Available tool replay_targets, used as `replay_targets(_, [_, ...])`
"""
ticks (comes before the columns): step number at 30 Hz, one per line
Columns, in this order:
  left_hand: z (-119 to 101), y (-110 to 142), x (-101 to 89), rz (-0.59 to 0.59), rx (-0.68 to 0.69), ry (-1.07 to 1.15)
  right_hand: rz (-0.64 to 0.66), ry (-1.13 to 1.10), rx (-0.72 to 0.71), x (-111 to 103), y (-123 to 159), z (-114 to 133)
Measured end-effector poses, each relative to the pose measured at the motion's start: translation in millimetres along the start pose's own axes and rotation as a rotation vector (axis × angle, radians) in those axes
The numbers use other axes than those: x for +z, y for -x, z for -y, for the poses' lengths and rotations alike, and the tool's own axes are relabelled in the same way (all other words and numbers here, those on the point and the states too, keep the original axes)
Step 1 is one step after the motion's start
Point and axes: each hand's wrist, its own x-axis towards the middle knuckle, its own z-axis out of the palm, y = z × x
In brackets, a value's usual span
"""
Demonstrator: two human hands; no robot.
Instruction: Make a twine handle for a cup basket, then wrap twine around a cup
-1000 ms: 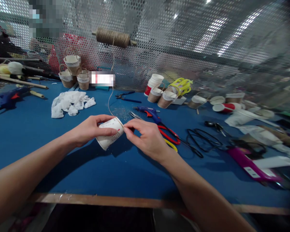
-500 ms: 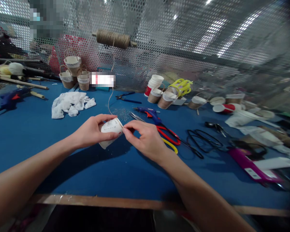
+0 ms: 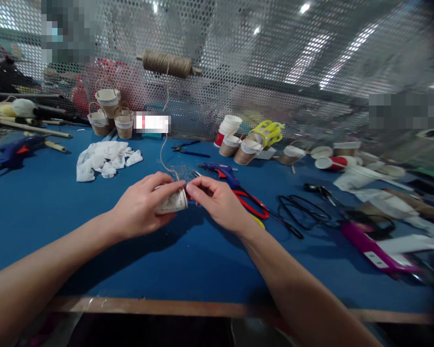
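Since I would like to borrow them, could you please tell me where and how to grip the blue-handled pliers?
Probably by the pliers' blue handles, coming from the right: they spread apart that way, while the nose points left.

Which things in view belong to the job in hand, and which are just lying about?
In the job:
paper cup, held in the left hand
twine running to it, right hand at the rim
twine spool
central glue gun and scissors, possibly; neither is held

Apparently just lying about:
blue-handled pliers
keys
purple power strip
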Motion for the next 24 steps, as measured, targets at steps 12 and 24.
replay_targets(12, [-2.8,2.5,0.9,0.063,0.162,-0.278,0.082,-0.423,0.375,4.5,-2.4,-2.9])
replay_targets(24, [-6.0,-0.6,-3.6,0.039,0.089,-0.12,0.018,-0.378,0.336,9.3,-1.1,-5.5])
